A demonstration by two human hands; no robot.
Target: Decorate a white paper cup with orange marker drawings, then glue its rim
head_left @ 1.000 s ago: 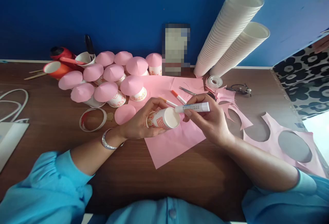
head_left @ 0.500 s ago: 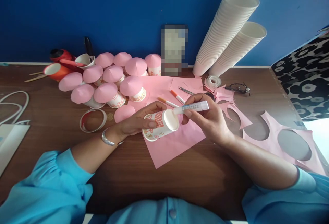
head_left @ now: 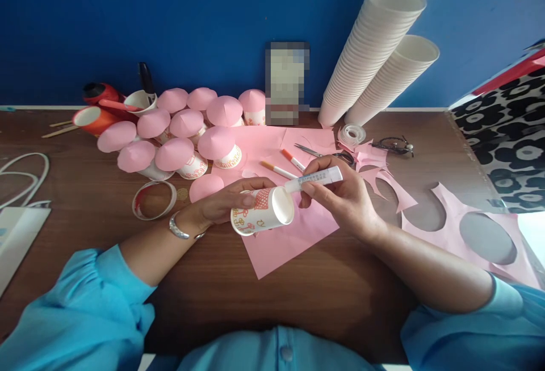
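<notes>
My left hand [head_left: 227,200] is closed around a paper cup [head_left: 251,217] with red and yellow drawings, holding it tilted on its side. Its white base faces right. In my right hand [head_left: 336,192] is a white glue stick [head_left: 317,179] with printed text. The tip of that stick meets the upper rim of the cup's base. Beneath both hands lies a pink paper sheet [head_left: 272,251]. A pink paper cone [head_left: 205,187] rests just beyond my left hand.
Several cups topped with pink cones [head_left: 174,154] stand at the back left. Two tall cup stacks [head_left: 370,47] lean near the wall. Markers [head_left: 293,159], scissors [head_left: 317,152], clear tape [head_left: 352,134] and pink scraps [head_left: 451,217] lie on the table. A tape roll [head_left: 140,212] is at left.
The cup has turned a little in my left hand and shifted slightly left. The glue stick has followed it, its tip still at the base's rim.
</notes>
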